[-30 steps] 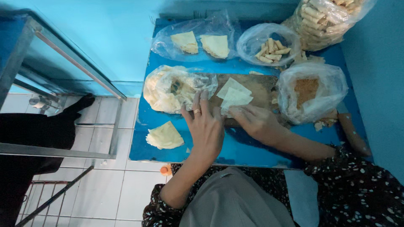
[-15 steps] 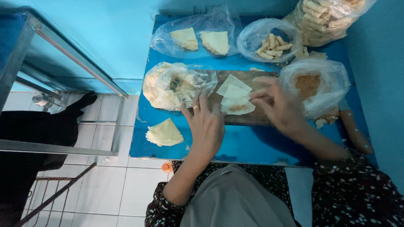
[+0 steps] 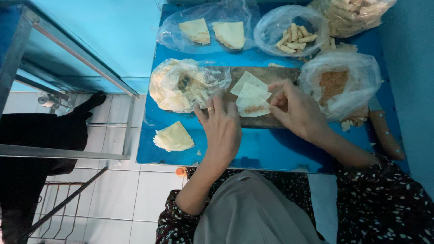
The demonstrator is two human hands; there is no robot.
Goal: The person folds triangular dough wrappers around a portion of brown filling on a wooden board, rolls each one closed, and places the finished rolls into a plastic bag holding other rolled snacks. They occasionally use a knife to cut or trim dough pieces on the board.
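While left hand lies flat, open, pinning wrapper on wooden board, right hand pinches filling; judge: keep filling central, wrapper edges clean for folding

ring on left hand finger; right hand bare; dark sleeves with pale spots; grey cloth over lap.

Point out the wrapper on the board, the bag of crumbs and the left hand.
wrapper (image 3: 251, 100): head view, its middle.
bag of crumbs (image 3: 357, 77): head view, clear plastic side.
left hand (image 3: 222, 129): head view, its back.
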